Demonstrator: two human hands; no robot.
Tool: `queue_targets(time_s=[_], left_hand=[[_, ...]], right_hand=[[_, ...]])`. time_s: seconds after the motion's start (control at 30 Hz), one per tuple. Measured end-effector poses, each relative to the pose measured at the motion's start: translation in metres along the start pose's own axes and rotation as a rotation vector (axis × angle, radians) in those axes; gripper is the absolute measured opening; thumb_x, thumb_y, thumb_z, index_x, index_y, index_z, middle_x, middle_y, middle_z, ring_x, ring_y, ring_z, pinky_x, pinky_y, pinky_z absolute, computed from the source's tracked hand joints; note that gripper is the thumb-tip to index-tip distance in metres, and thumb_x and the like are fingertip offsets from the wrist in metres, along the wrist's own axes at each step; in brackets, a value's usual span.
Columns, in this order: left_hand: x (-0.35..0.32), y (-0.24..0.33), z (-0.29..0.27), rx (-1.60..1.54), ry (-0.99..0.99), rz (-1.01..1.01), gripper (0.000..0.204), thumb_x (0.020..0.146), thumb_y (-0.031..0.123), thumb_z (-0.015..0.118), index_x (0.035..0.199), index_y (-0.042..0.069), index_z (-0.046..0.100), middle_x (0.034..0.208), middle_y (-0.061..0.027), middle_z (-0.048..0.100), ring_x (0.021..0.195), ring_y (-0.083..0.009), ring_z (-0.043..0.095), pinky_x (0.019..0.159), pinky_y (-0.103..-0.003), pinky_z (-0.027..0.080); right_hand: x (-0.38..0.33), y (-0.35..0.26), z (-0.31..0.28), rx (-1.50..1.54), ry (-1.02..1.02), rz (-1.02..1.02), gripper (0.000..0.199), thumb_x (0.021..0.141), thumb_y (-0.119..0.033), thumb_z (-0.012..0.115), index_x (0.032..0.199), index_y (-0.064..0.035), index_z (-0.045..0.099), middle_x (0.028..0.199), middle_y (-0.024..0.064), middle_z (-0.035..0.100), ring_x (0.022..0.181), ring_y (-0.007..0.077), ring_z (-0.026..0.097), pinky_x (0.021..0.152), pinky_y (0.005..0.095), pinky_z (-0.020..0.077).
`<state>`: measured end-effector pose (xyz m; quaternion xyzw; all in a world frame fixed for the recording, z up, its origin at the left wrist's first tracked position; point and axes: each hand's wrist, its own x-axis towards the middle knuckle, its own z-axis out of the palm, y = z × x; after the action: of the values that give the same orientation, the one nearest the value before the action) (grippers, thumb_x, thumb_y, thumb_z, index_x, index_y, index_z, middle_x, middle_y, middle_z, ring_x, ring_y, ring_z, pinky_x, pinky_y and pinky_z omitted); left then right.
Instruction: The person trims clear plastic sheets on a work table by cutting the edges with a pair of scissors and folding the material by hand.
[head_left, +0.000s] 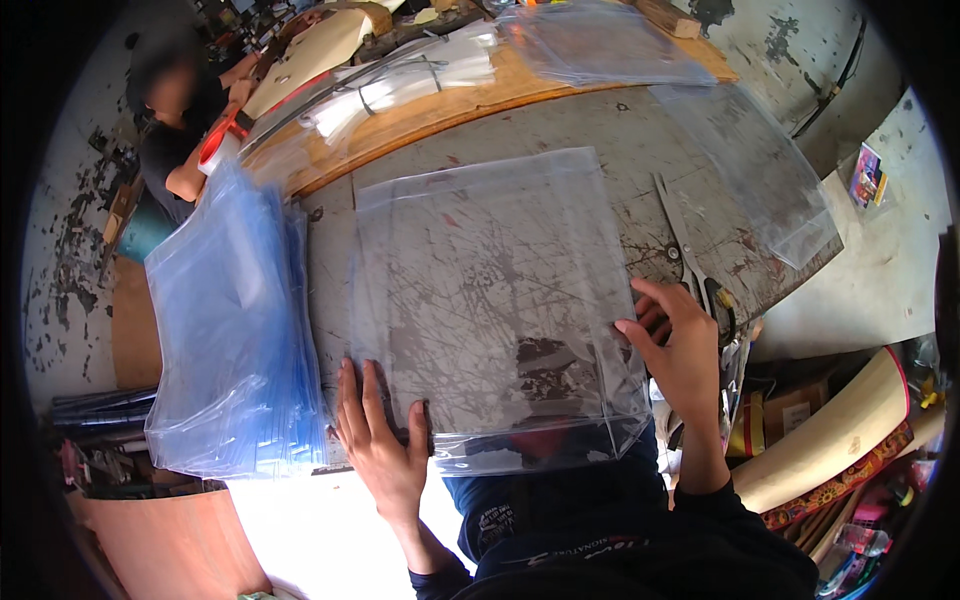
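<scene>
A clear plastic bag (480, 290) lies flat on the scratched grey tabletop in front of me, its near edge reaching the table's front. My left hand (382, 440) rests at its near left corner, fingers stretched out and apart. At the bag's right edge is my right hand (678, 340), thumb and forefinger apart and slightly bent, touching or just beside the plastic. Just beyond that hand lies a pair of scissors (676, 225), blades pointing away, with black and yellow handles. To the left of the bag, a thick stack of bluish clear plastic bags (225, 330) overhangs the table edge.
Another clear plastic piece (760, 170) lies at the far right. Behind, a wooden board (440, 110) carries tied white strips (400, 85) and more plastic sheets (600, 45). A red tape dispenser (218, 145) stands near a co-worker (175, 120). Rolled material (830, 430) leans at right.
</scene>
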<state>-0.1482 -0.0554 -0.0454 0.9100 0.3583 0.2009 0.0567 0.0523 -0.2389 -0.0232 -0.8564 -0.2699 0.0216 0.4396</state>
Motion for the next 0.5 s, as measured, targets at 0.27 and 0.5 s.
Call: queue_targets(time_s=[0.27,0.5], left_hand=[[0.001,0.002,-0.005,-0.169,0.07,-0.081,0.047,0.073,0.018,0.067,0.117,0.011,0.054,0.127,-0.0144,0.044,0.114,-0.033,0.044,0.094,-0.047,0.035],[0.004,0.004,-0.015,-0.24,0.174,-0.188,0.049,0.07,0.001,0.066,0.117,0.009,0.053,0.117,-0.0125,0.053,0.102,-0.0253,0.054,0.082,-0.037,0.047]], right_hand=[[0.007,0.006,0.003,0.145,0.072,0.098,0.026,0.074,0.002,0.06,0.1,-0.0006,0.061,0.074,0.0071,0.06,0.06,0.0125,0.055,0.058,0.0229,0.045],[0.019,0.012,0.004,0.408,-0.022,0.135,0.025,0.078,0.001,0.057,0.102,-0.0009,0.062,0.073,0.0032,0.057,0.062,0.0077,0.051,0.059,0.0205,0.0423]])
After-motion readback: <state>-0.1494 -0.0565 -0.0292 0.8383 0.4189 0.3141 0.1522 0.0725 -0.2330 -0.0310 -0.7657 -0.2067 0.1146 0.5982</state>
